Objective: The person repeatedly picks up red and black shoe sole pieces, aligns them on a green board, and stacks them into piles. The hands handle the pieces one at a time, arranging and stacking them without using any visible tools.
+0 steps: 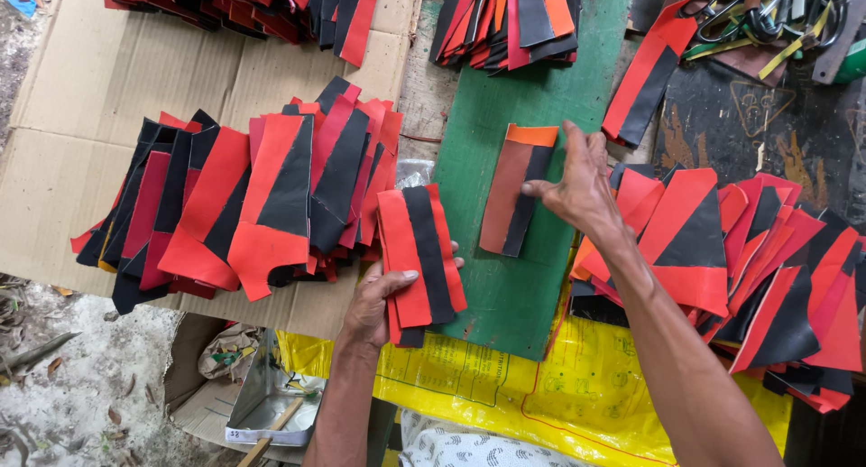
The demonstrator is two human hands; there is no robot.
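Up close, the left hand [374,300] has its thumb clamped over a small stack of red-and-black pieces [419,255], fingers curled beneath, held above the green board's [505,295] near edge. The right hand [582,183] spreads its fingertips on a single red-and-black piece [519,192] lying flat on that board, thumb pressing its right edge. Fanned piles of similar pieces lie on cardboard [72,88] at left and beside the right forearm; scissors [776,11] sit top right.

top stacks [244,7]: cut off by the upper edge
scissors [767,16]: tangled, number unclear
right pile [794,295]: runs past the right edge
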